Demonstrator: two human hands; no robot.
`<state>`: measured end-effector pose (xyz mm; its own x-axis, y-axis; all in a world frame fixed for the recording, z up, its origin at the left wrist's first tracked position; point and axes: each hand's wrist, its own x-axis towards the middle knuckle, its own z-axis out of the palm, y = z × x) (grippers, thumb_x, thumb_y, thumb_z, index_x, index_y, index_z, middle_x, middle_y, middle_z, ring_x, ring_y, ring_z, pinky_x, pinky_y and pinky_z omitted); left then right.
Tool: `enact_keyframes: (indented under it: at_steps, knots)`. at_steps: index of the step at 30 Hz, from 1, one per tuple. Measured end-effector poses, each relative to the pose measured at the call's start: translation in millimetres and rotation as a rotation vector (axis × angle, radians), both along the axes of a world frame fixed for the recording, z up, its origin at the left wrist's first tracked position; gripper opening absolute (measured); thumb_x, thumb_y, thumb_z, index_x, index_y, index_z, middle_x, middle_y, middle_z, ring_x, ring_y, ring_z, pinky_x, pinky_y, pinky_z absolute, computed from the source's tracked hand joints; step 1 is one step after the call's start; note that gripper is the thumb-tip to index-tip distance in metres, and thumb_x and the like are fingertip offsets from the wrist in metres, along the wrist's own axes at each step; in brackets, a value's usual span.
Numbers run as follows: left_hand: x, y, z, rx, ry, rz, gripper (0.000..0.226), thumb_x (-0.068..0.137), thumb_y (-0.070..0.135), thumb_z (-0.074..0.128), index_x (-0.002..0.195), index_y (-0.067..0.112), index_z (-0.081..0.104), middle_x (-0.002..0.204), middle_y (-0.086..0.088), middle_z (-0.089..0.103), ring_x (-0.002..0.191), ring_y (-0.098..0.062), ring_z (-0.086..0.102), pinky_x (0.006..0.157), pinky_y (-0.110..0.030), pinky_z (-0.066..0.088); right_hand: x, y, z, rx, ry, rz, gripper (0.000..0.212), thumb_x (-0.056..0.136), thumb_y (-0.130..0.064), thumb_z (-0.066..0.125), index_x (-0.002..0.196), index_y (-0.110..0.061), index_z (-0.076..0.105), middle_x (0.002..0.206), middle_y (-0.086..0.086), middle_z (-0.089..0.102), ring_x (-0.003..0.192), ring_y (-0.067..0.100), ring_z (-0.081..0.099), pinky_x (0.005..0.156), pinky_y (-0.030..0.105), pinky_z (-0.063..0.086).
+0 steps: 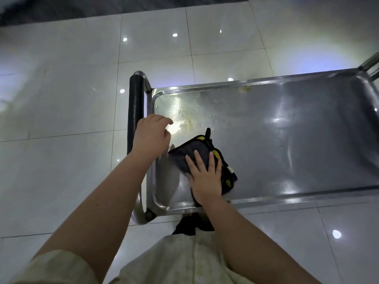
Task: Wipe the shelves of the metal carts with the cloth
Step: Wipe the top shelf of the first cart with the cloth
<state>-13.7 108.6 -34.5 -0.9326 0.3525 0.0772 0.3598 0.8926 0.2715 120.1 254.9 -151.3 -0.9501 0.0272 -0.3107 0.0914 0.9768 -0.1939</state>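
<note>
Where the top shelf (287, 130) of the metal cart (152, 193) meets its near rim, the cloth (192, 156) lies flat on the steel, toward the left end and just inside the front edge. It is dark grey with yellow trim and looks folded, with a small dark loop sticking out at its far corner. The right hand (205, 179) lies on the near part of the cloth, palm down with the fingers straight and slightly spread, pressing rather than clutching; nothing is curled round the fabric. Around the cloth the shelf is a shallow steel tray with rounded corners and a raised lip. Its left part shines with streaky, wet-looking glare, while the right part is darker and duller. A small yellowish speck (245, 90) sits near the far rim. The left hand (151, 136) is above the shelf's left end, just beside the cloth but apart from it. Its fingers are loosely bent and hold nothing; whether it touches the rim I cannot tell. Just left of that hand runs the cart's handle (135, 111), a curved steel tube with a black sleeve. At the shelf's far right end more steel tubes (371, 64) rise out of view. Beneath everything is a glossy pale tiled floor (61, 89) dotted with reflected lights, with a dark strip (123, 7) along the top. A pale shirt (184, 259) fills the bottom edge.
</note>
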Motion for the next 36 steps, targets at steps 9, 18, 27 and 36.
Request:
enact_keyframes:
  at_steps: [9,18,27,36]
  knots:
    - [66,-20,-1,-0.065,0.058,0.036,0.037,0.070,-0.004,0.063,0.103,0.011,0.071,0.118,-0.011,0.066,0.123,-0.036,0.051,0.111,-0.049,0.030,30,167,8,0.114,-0.061,-0.258,0.055,0.100,-0.054,0.020,0.151,-0.042,0.002,0.162,-0.009,0.000,0.148,0.034,-0.002,0.117,0.054,-0.003]
    - [139,-42,-6,0.150,-0.088,0.388,0.067,0.093,0.019,0.048,0.153,0.014,0.018,0.162,-0.001,0.006,0.148,-0.017,-0.008,0.119,-0.044,0.016,47,209,13,0.123,-0.092,-0.396,0.058,0.098,-0.059,0.016,0.151,-0.045,-0.004,0.161,-0.013,-0.007,0.143,0.044,-0.011,0.114,0.061,-0.005]
    - [140,-46,-15,0.129,-0.053,0.331,0.068,0.092,0.009,0.047,0.152,0.006,0.015,0.161,-0.009,0.007,0.147,-0.027,-0.008,0.120,-0.049,0.009,52,54,11,0.049,-0.061,-0.190,0.058,0.100,-0.053,0.013,0.147,-0.042,-0.018,0.159,-0.013,-0.019,0.141,0.048,-0.016,0.112,0.063,-0.008]
    - [136,-53,-6,0.315,-0.191,0.310,0.060,0.101,0.029,0.038,0.154,0.019,0.010,0.161,0.007,-0.002,0.148,-0.013,-0.004,0.119,-0.034,0.014,27,-106,11,-0.008,-0.012,0.158,0.082,0.099,-0.052,0.029,0.134,-0.034,-0.043,0.158,-0.011,-0.025,0.137,0.049,-0.027,0.108,0.062,-0.022]
